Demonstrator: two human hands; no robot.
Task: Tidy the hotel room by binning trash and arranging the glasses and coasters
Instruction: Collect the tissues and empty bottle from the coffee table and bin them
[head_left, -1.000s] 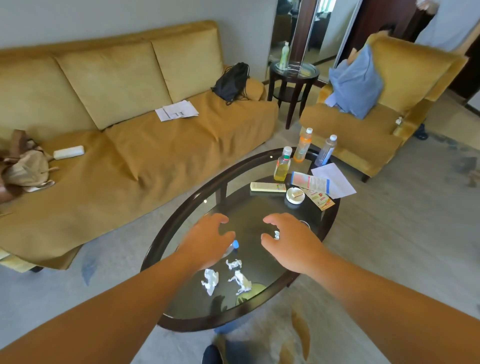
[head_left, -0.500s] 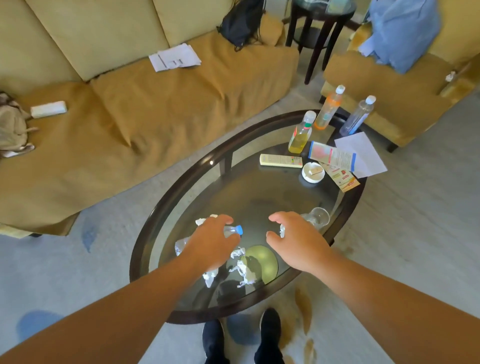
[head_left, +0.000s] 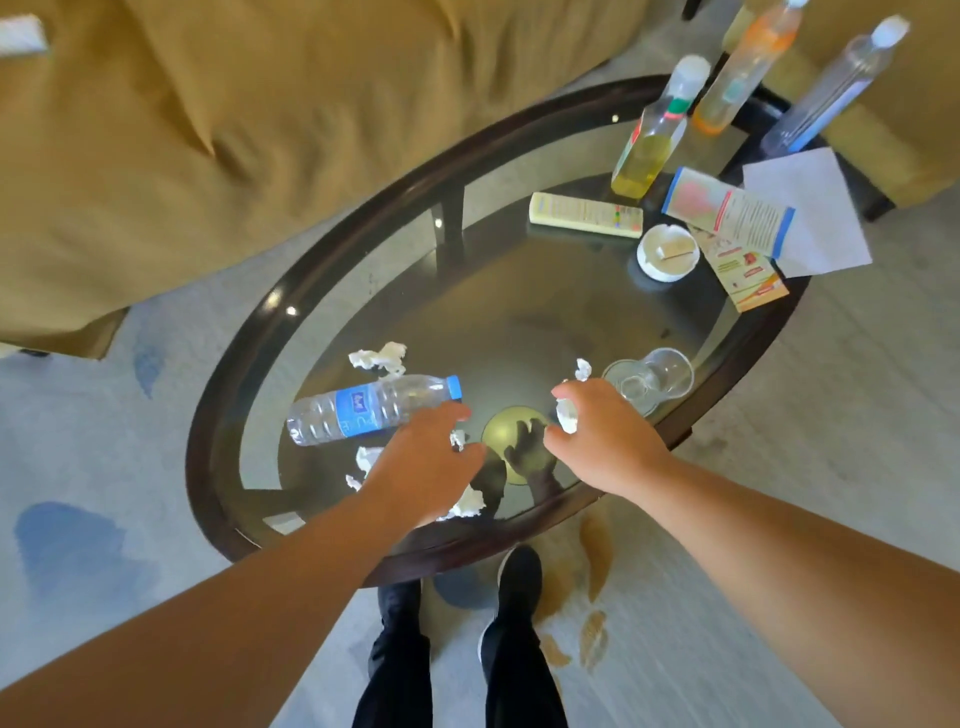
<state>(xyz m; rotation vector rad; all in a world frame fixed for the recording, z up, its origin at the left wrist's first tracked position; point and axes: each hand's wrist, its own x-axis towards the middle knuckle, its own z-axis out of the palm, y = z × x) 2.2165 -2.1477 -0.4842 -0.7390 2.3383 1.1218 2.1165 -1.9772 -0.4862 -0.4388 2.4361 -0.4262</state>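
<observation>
Since 0.5 s ago the L hand (head_left: 426, 462) has slid off the bottle (head_left: 363, 413) and now sits just past its blue cap. The R hand (head_left: 602, 436) has come nearer the bench (head_left: 208, 426) edge.

R hand: thumb & fingers curled, pinching a white tissue wad (head_left: 567, 415).

L hand: palm down, fingers half-curled over tissue scraps (head_left: 467, 505) at the near rim. A white bit shows betw. thumb & forefinger; can't tell if it's gripped.

Bottle lies on its side, cap by the L thumb; contact unclear. Glass (head_left: 649, 379) lies tipped over just right of the R fingertips, w/ a small scrap (head_left: 583, 369) beside it. Far scrap (head_left: 379, 357) lies just beyond the bottle.
</observation>
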